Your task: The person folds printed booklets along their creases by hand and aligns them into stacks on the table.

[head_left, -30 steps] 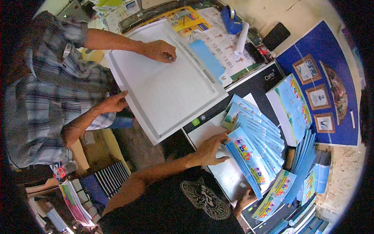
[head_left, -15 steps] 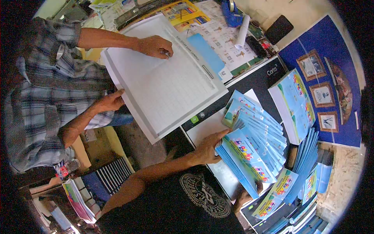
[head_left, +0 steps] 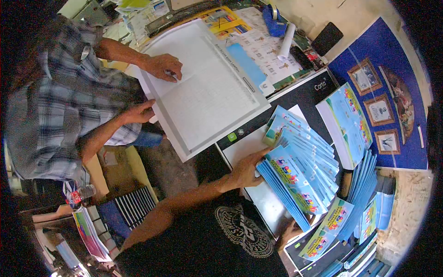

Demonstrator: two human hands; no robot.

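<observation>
My left hand [head_left: 249,170] is closed round the left end of a stack of blue booklets [head_left: 295,182] with colourful cartoon covers. At the stack's lower edge is my right hand [head_left: 290,229], mostly hidden in shadow; its fingers seem to press on the booklets from below. Behind the held stack, more blue booklets [head_left: 309,143] lie fanned out over a white sheet and a black box marked Carta. One loose booklet [head_left: 325,231] rests just right of my right hand.
At left, a person in a plaid shirt [head_left: 92,111] handles a large printed sheet [head_left: 207,92]. A thick stack of printed covers [head_left: 344,124] stands at right, beside piled blue booklets [head_left: 360,194]. A tape dispenser [head_left: 274,21] sits at the back. Bundles [head_left: 90,235] lie lower left.
The held stack has tilted slightly, its lower edge shifting a little right, with my left hand still on it. The other person's upper hand has slid left across the sheet.
</observation>
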